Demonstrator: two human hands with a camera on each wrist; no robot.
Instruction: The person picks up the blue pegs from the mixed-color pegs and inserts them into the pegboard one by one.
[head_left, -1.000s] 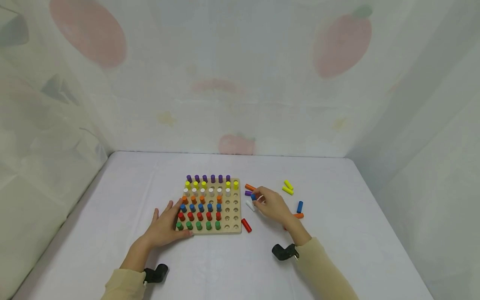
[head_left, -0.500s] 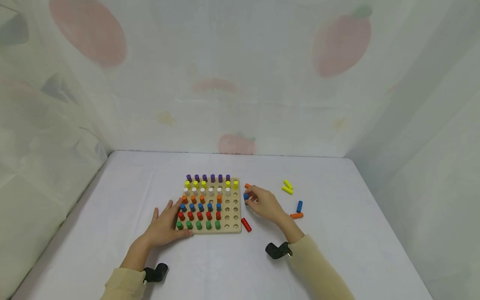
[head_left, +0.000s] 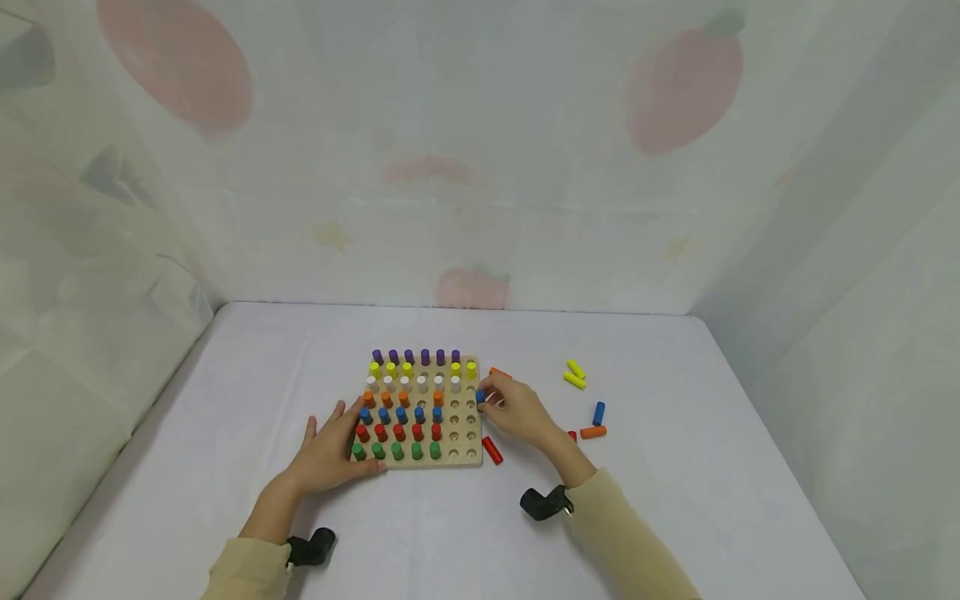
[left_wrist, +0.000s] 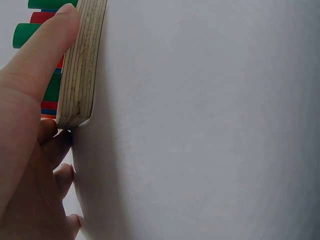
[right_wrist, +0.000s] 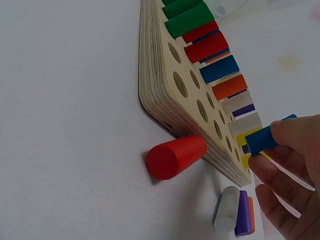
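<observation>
My left hand point(head_left: 324, 458) rests at the near left corner of the wooden pegboard point(head_left: 462, 460). Its thumb point(left_wrist: 44, 52) lies along the front edge, and its other fingers spread by the left side. Standing pegs fill much of the board in coloured rows, green nearest and purple farthest. Between thumb and fingertips, my right hand point(head_left: 521, 412) pinches a blue peg point(right_wrist: 261, 141), tilted close over the board's right edge. Open holes show in the right-hand columns. A red peg point(right_wrist: 175, 157) lies beside the board, below the right hand.
White, purple and orange pegs point(right_wrist: 251, 215) lie close together past the board's right side. Farther right are two yellow pegs point(head_left: 575, 373), a blue peg point(head_left: 598, 413) and an orange peg point(head_left: 593, 432). Another red peg point(head_left: 572, 436) shows by the right wrist.
My right hand has moved left with the blue peg, from above the loose pegs to the board's right edge. The left hand and board have stayed put.
</observation>
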